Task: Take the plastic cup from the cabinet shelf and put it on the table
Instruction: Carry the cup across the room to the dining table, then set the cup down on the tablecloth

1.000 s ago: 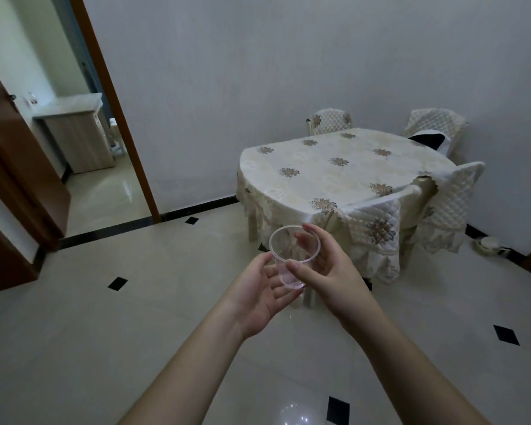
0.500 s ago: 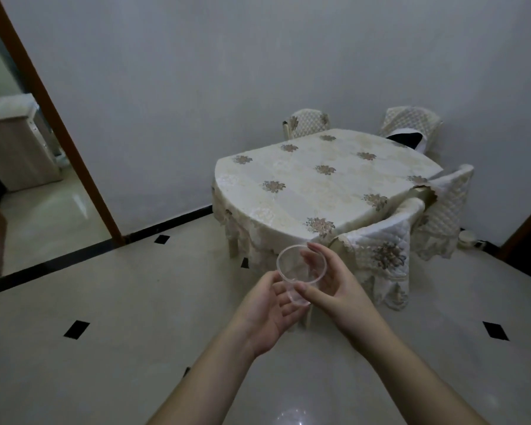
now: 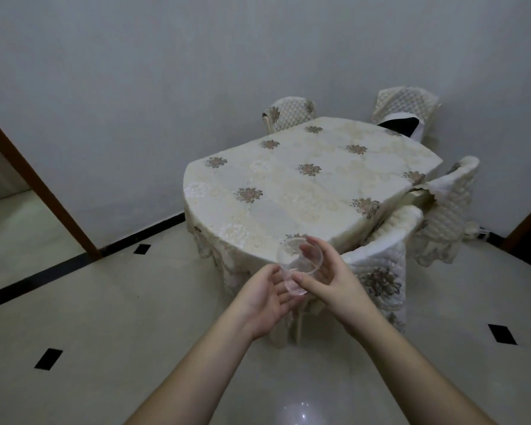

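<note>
A clear plastic cup (image 3: 292,256) is upright in front of me, held between both hands just short of the near edge of the table. My right hand (image 3: 334,283) wraps its side with thumb and fingers. My left hand (image 3: 262,297) cups its base from below left. The table (image 3: 288,191) is covered with a cream cloth with brown flower motifs and stands against the grey wall. The cabinet is out of view.
Several chairs with quilted covers surround the table: one (image 3: 380,271) at the near right next to my right hand, one (image 3: 454,204) further right, two at the back (image 3: 288,113). A brown door frame (image 3: 40,185) opens at the left. The pale tiled floor has black diamond insets.
The view has closed in on the table and turned right, so the left room has mostly left the frame. Both hands keep the cup, now overlapping the table's near edge.
</note>
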The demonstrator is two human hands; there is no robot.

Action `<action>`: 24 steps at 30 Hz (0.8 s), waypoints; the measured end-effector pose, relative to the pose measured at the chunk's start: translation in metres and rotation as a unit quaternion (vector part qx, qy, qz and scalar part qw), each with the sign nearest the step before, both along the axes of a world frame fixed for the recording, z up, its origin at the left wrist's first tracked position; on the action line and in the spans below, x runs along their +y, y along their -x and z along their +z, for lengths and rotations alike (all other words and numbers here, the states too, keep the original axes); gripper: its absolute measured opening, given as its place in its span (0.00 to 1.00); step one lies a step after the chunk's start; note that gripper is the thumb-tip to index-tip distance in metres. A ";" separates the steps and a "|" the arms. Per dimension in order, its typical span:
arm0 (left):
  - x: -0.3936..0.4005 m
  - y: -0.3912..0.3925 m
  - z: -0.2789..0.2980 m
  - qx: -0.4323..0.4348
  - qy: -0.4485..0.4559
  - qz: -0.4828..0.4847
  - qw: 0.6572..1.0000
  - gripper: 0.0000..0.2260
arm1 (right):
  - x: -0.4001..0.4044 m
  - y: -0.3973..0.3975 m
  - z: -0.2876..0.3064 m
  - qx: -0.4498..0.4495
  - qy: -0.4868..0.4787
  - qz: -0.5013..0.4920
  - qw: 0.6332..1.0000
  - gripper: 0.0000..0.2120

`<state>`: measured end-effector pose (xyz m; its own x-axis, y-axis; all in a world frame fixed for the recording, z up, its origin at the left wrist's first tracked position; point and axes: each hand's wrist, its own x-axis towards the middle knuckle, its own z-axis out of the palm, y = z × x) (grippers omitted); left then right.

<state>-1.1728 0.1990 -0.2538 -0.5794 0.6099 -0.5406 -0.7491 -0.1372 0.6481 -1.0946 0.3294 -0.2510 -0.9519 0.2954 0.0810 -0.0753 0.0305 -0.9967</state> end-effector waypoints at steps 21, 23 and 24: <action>0.140 0.172 -0.073 -0.063 0.014 -0.008 0.998 0.11 | 0.133 0.153 -0.061 -0.070 -0.022 -0.051 0.996 0.32; 0.149 0.198 -0.080 -0.069 0.017 -0.018 0.997 0.10 | 0.138 0.175 -0.066 -0.075 -0.022 -0.061 0.995 0.32; 0.153 0.212 -0.084 -0.069 0.020 -0.023 0.997 0.10 | 0.140 0.186 -0.068 -0.077 -0.028 -0.067 0.994 0.32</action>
<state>-1.3853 0.3525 -0.3375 -0.4703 0.6095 -0.6383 -0.8364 -0.0769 0.5428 -1.2807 0.4693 -0.3185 -0.9069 0.4193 -0.0427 0.0868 0.0865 -0.9925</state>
